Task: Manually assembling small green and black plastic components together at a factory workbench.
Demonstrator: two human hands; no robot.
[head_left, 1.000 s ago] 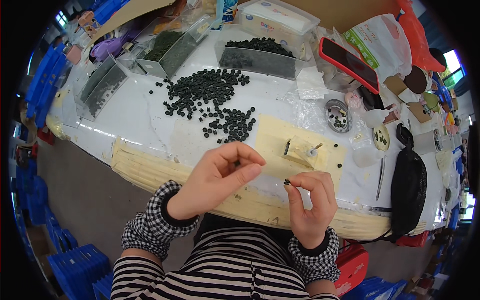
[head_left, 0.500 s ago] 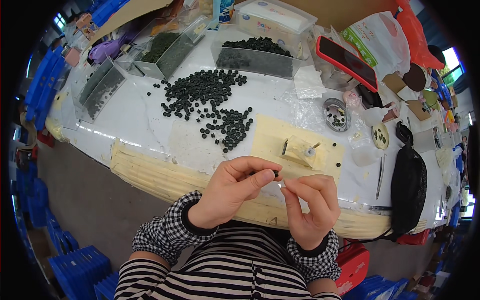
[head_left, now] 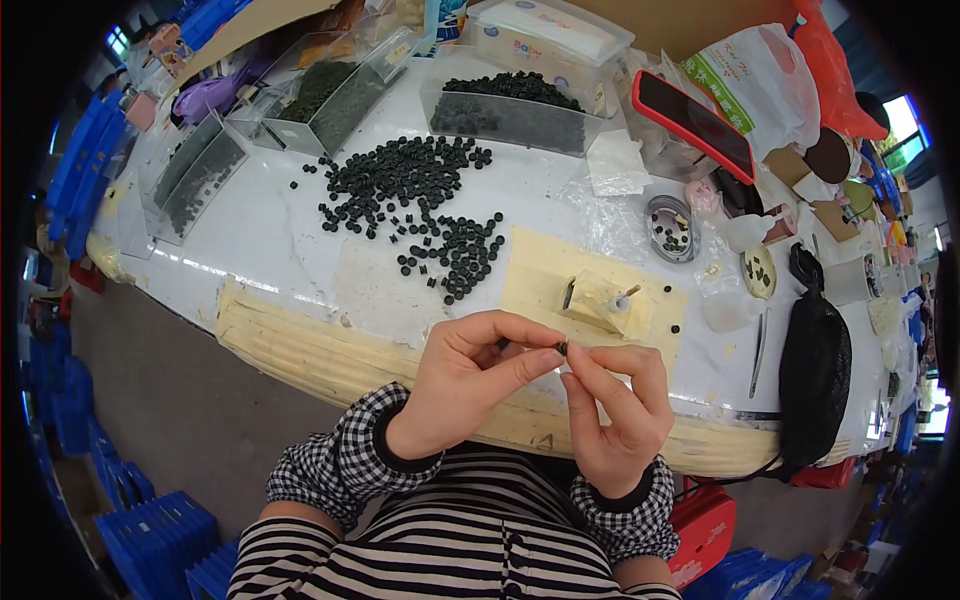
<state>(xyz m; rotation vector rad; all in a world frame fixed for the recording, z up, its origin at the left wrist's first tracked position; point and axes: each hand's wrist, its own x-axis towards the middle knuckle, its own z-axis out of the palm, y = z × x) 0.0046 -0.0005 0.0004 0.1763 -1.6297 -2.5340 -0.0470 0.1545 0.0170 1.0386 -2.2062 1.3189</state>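
Observation:
Close together over the table's padded front edge, my two hands meet at the fingertips. Between thumb and forefinger, my left hand (head_left: 465, 375) pinches a small black round part (head_left: 562, 349); something else dark shows partly inside its curled fingers. The fingertips of my right hand (head_left: 622, 405) press together against the other side of that part; whether they hold a further tiny piece cannot be made out. Just beyond lies a yellowish sheet (head_left: 535, 265) bearing a small block with an upright peg (head_left: 605, 303). A pile of similar black parts (head_left: 400, 180) spreads farther left.
Behind the pile stands a clear bin (head_left: 510, 130) of black parts. A red-cased phone (head_left: 693, 125) leans at the back right. Near it sit a round metal dish (head_left: 672, 228), tweezers (head_left: 760, 350) and a black mesh bag (head_left: 818, 370). Yellow padding (head_left: 290, 335) lines the front edge.
The black part in my left fingertips now sits turned at the tips, nearer my right fingers. My right fingertips have closed in against it, narrowing the gap between the hands.

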